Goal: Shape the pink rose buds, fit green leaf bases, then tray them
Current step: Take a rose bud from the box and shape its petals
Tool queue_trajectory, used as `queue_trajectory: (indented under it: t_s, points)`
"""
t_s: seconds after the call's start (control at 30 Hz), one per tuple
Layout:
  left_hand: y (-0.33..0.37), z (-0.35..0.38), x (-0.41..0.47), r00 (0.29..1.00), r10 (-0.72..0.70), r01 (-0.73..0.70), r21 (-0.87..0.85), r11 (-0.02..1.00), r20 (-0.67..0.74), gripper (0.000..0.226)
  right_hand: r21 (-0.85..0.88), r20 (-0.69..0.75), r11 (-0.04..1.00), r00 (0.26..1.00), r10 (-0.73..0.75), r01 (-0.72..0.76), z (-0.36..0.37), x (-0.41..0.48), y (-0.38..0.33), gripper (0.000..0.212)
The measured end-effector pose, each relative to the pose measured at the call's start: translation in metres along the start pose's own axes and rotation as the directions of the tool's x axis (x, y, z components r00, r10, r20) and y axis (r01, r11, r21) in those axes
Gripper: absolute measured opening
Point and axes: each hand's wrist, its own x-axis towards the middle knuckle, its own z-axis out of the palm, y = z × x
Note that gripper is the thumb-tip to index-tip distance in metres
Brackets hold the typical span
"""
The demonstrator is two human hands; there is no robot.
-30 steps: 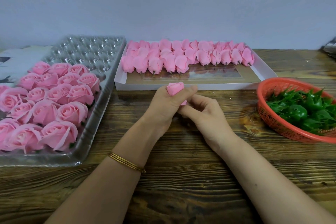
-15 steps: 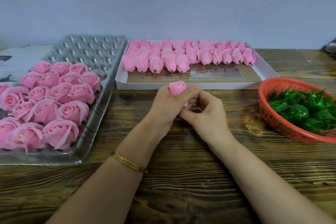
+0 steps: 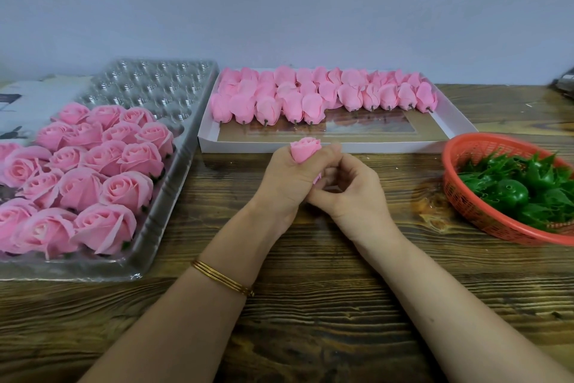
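Right hand (image 3: 351, 193) has curled tighter beneath bud (image 3: 305, 149) in left hand (image 3: 284, 179).

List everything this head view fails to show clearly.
- Head view: base of the rose bud, buried in the grip of the left hand.
- Head view: whether the right hand pinches the bud, masked by its own curled fingers.
- Head view: clear tray and finished roses, cut by the left edge.
- Head view: orange basket of leaf bases, cut by the right edge.
- Head view: dark object far right, cropped, unidentifiable.
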Motion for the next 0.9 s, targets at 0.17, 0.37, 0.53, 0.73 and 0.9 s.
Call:
queue_trajectory:
  t_s: [0.17,0.37,0.53,0.73,0.9]
  points:
    - [0.001,-0.001,-0.001,0.999,0.006,-0.006,0.009,1.0,0.039,0.023,-0.047,-0.035,0.999,0.999,-0.028,0.027,-0.001,0.0,0.0,0.029]
    - [0.005,-0.005,-0.001,0.994,-0.01,0.007,0.029,1.0,0.106,0.011,0.036,0.026,0.999,1.0,0.002,-0.003,-0.004,0.0,-0.004,0.023]
    - [0.006,-0.004,-0.003,0.995,0.031,-0.038,0.076,0.996,0.098,0.01,0.077,0.076,0.995,0.996,0.055,-0.061,-0.007,0.0,-0.006,0.026]
    - [0.001,-0.006,-0.001,0.98,0.196,-0.169,0.369,0.914,-0.038,0.028,0.328,-0.087,0.924,0.968,0.237,-0.197,-0.011,0.007,-0.009,0.014]
    - [-0.003,-0.005,-0.004,0.975,0.213,-0.21,0.538,0.816,0.056,0.033,0.335,-0.118,0.925,0.966,0.228,-0.178,-0.014,0.008,-0.008,0.018]
